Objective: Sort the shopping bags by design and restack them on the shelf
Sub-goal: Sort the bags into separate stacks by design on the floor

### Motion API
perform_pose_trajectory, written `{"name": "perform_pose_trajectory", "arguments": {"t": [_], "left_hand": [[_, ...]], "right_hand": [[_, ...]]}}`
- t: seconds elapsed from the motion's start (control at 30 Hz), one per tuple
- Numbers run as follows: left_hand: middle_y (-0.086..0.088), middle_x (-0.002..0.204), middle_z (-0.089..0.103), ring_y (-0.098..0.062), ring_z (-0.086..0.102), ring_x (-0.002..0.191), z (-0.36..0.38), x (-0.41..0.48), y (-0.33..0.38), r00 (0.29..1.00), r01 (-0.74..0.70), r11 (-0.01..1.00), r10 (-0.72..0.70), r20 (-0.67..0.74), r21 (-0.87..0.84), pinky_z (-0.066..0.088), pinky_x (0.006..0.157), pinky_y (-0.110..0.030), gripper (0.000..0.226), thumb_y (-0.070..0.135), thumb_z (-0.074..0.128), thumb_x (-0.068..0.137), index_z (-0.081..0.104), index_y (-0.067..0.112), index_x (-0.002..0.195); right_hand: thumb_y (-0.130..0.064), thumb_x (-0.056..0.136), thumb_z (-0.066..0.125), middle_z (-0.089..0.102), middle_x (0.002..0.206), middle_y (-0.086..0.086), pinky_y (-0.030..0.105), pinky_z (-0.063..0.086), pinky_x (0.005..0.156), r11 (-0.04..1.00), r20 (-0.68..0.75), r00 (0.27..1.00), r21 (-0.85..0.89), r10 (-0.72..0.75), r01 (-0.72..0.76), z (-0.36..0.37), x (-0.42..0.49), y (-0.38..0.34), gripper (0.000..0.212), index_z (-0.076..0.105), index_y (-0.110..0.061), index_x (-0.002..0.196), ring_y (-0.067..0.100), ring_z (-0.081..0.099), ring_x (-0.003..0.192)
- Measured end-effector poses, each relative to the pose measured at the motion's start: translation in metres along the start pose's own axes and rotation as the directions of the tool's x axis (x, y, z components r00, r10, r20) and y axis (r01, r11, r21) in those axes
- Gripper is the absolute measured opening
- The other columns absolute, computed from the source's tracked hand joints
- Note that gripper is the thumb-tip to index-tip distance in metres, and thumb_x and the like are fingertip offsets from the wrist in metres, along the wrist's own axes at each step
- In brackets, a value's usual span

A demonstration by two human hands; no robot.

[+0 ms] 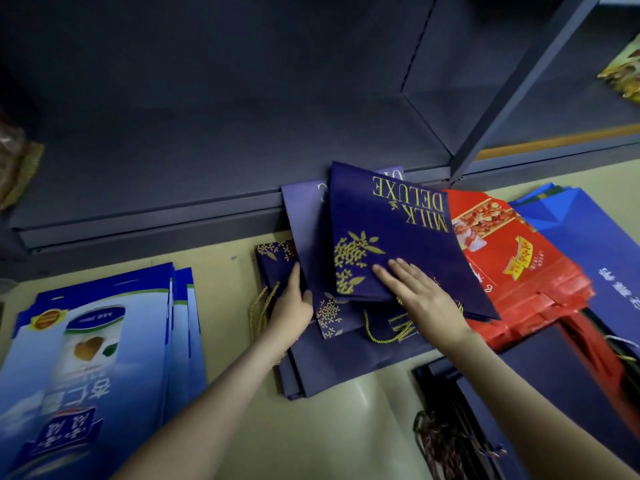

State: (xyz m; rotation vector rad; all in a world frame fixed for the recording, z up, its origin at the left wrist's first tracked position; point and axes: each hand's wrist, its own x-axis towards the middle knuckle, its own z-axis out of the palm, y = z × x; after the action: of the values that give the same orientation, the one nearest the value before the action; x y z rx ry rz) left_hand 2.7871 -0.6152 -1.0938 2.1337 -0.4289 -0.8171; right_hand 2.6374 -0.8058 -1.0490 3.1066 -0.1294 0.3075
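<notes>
Light-blue bags (93, 341) are stacked far L on the floor. The navy pile (346, 362) is gripped at its L edge by the left hand (292, 304), fingers curled. The top MILK DELUXE bag (398, 237), long axis skewed toward the shelf (207, 150), is pressed flat by the right hand (420, 299), fingers straight, nothing held. Red bags (512, 258) lie just beside. Squaring it is prob. the right hand's job.

"MILK DELUXE" in gold on navy bag (398, 237)
</notes>
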Motion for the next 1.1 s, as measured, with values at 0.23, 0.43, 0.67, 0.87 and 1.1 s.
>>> {"name": "perform_pose_trajectory", "arguments": {"t": [0.23, 0.43, 0.67, 0.87, 1.1], "left_hand": [[0.0, 0.138, 0.051, -0.018, 0.05, 0.124, 0.016, 0.013, 0.003, 0.974, 0.227, 0.791, -0.194, 0.118, -0.569, 0.038, 0.107, -0.044, 0.086, 0.044, 0.066, 0.083, 0.012, 0.032, 0.149], [0.0, 0.147, 0.037, -0.019, 0.043, 0.129, 0.026, 0.009, 0.006, 0.996, 0.082, 0.931, -0.085, 0.007, -0.356, 0.034, 0.109, -0.037, 0.092, 0.017, 0.064, 0.089, -0.003, 0.027, 0.15], [0.01, 0.154, 0.023, -0.012, 0.03, 0.138, -0.008, -0.011, -0.006, 0.975, -0.004, 0.904, 0.099, 0.201, -0.427, 0.027, 0.114, -0.043, 0.094, 0.008, 0.055, 0.093, -0.014, 0.045, 0.145], [0.024, 0.144, 0.009, 0.002, 0.022, 0.133, -0.056, -0.059, -0.03, 0.932, 0.018, 0.962, 0.082, 0.352, -0.272, 0.02, 0.111, -0.024, 0.096, 0.004, 0.05, 0.096, -0.027, 0.04, 0.142], [0.003, 0.155, 0.015, -0.019, 0.051, 0.1, -0.097, -0.089, -0.092, 0.924, 0.195, 0.978, -0.207, 0.322, 0.068, 0.047, 0.079, -0.031, 0.116, -0.003, 0.059, 0.085, -0.03, 0.048, 0.137]], "right_hand": [[-0.013, 0.086, 0.039, 0.046, 0.143, -0.002, 0.038, 0.02, 0.111, 0.978, 0.252, 0.945, 0.065, -0.207, 0.197, 0.043, -0.005, 0.006, 0.07, 0.016, -0.032, 0.15, 0.024, 0.038, 0.135], [-0.054, 0.085, 0.046, 0.022, 0.155, -0.01, 0.046, 0.024, 0.112, 0.956, 0.324, 0.9, 0.135, -0.291, 0.261, 0.055, -0.01, 0.004, 0.081, 0.004, -0.033, 0.151, 0.02, 0.016, 0.144], [-0.036, 0.09, 0.046, 0.013, 0.158, 0.0, 0.042, 0.017, 0.113, 0.96, 0.291, 0.915, 0.082, -0.279, 0.267, 0.039, -0.022, -0.026, 0.079, -0.002, -0.024, 0.152, 0.022, 0.01, 0.145], [-0.095, 0.052, 0.036, -0.023, 0.15, -0.023, 0.036, -0.013, 0.114, 0.92, 0.59, 0.797, 0.373, -0.133, -0.122, 0.015, -0.046, -0.041, 0.112, -0.023, -0.051, 0.137, 0.005, -0.028, 0.139], [-0.035, 0.079, 0.074, 0.023, 0.154, 0.01, 0.036, 0.028, 0.11, 0.448, 0.692, 0.58, 0.395, 0.429, -0.802, 0.042, -0.07, -0.053, 0.093, 0.017, -0.014, 0.15, 0.026, 0.026, 0.141]]}}
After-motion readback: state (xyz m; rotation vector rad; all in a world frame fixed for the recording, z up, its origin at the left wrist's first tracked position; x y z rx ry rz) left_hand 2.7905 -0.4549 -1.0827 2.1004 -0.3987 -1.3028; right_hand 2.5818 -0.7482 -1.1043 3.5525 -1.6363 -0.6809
